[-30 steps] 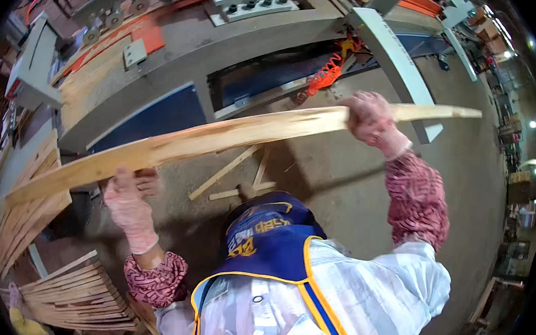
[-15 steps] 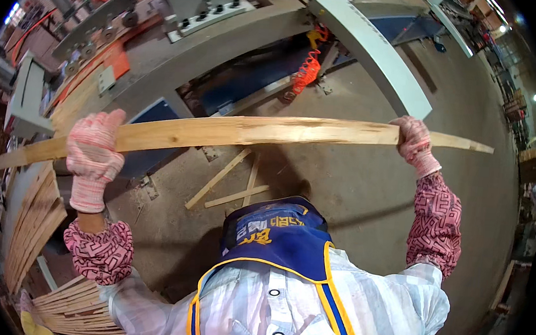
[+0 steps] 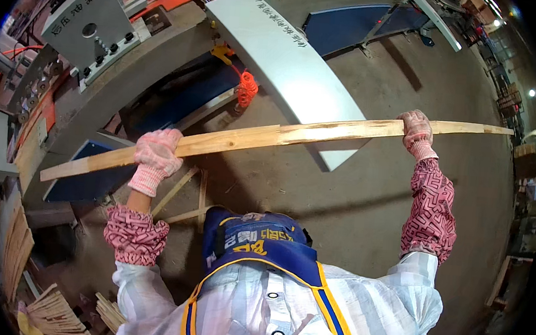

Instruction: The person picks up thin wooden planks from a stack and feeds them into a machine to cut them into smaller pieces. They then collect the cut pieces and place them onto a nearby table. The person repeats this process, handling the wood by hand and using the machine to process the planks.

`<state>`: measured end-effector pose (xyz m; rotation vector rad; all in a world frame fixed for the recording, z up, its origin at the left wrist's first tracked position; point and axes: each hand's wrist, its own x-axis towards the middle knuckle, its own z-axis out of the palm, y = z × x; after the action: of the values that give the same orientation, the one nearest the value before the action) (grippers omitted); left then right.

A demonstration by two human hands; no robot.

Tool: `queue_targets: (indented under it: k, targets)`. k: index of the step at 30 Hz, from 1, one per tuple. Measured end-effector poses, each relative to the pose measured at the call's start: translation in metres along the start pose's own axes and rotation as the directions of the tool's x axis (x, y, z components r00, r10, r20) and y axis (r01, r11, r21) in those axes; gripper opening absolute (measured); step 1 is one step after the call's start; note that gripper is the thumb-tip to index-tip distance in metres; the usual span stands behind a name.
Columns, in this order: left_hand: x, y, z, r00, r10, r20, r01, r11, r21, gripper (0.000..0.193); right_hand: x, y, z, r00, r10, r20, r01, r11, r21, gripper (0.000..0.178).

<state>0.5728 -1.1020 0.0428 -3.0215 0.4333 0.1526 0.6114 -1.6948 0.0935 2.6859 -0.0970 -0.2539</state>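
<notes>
A long, pale wooden board (image 3: pixel 264 137) spans in front of me from left to right, its right end a little farther off. My left hand (image 3: pixel 158 149), in a pink-and-white knit glove, is closed round it toward the left end. Near the right end my right hand (image 3: pixel 417 127), gloved the same way, grips it with the fingers wrapped over. The board has a dark rough streak along part of its far edge. It passes over the near end of a light grey machine arm (image 3: pixel 301 63); whether the two touch I cannot tell.
A grey machine block (image 3: pixel 90 24) with bolts stands at the far left. An orange coiled hose (image 3: pixel 247 90) hangs below the machine arm. Loose wooden strips (image 3: pixel 176 192) lie on the floor (image 3: pixel 353 199). Stacked boards (image 3: pixel 58 315) are at the lower left.
I have turned toward the right, so the machine appears farther left. My left hand and the board's left end have shifted right in view; both hands keep their hold.
</notes>
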Motion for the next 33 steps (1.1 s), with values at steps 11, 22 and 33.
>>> queue_targets:
  k: [11,22,33]
  targets:
    - [0.077,0.082,0.001,1.000,0.008,-0.017,-0.008,1.000,-0.010,0.030,0.100,0.077,0.083,0.998,-0.063,-0.014,0.064,0.998,0.013,0.028]
    - [0.064,0.141,0.085,0.961,-0.067,-0.269,-0.020,0.950,-0.310,0.030,0.140,0.077,0.121,0.985,-0.134,0.112,0.125,0.989,0.081,0.036]
    - [-0.006,0.079,-0.094,0.809,-0.498,-0.313,0.563,0.809,0.168,0.020,0.192,0.084,0.139,0.817,-0.380,-0.433,0.534,0.783,0.319,0.040]
